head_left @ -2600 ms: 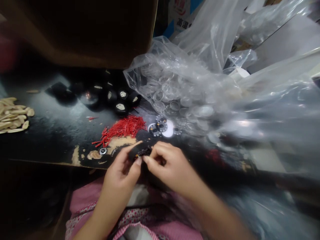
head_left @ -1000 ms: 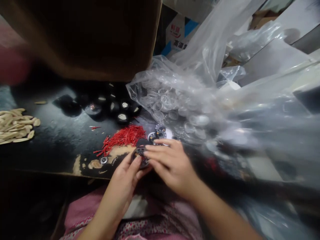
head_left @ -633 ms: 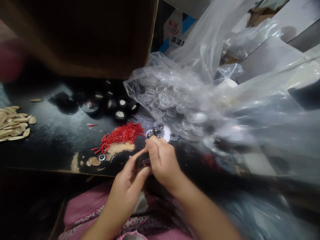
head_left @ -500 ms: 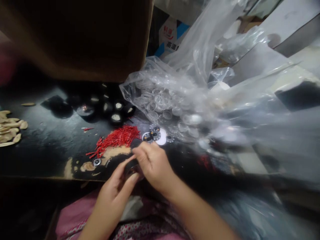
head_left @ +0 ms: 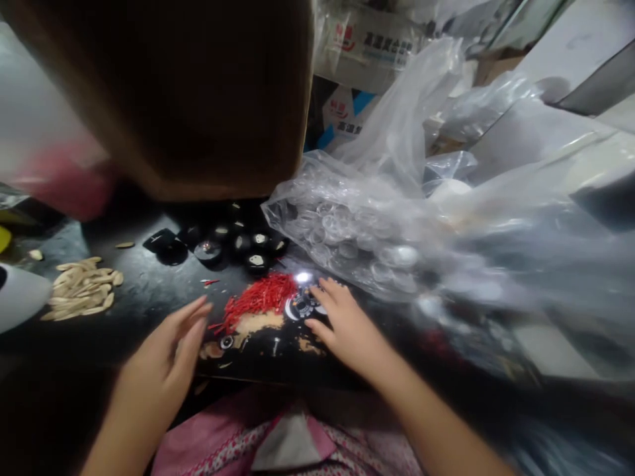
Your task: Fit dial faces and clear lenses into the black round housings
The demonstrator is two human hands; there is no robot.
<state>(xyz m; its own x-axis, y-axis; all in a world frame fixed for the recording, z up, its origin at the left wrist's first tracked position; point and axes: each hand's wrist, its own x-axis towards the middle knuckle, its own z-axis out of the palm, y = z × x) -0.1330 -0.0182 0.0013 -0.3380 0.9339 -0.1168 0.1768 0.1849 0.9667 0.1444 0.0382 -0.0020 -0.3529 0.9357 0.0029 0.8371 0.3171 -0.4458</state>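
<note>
My left hand (head_left: 159, 354) is over the left front of the dark table, fingers stretched and thumb apart, with nothing visible between them. Fingers spread, my right hand (head_left: 342, 324) reaches over black printed discs (head_left: 301, 307) with white marks; its fingertips are at them, and whether it grips one cannot be made out. Between the hands lies a heap of small red pointer-like pieces (head_left: 260, 295). A small ring-shaped part (head_left: 227, 342) sits near the table's front edge. Behind the heap stand several round black knob-like parts (head_left: 257, 263).
An open clear plastic bag (head_left: 347, 231) of transparent round covers lies to the right. A large cardboard box (head_left: 228, 188) overhangs the back left. Pale seeds (head_left: 84, 287) are piled at left, near a white rounded object (head_left: 20, 297).
My hands were together around a dark round part; now they are apart. The left has moved left, the right has opened toward the printed discs. The camera view has shifted left and up.
</note>
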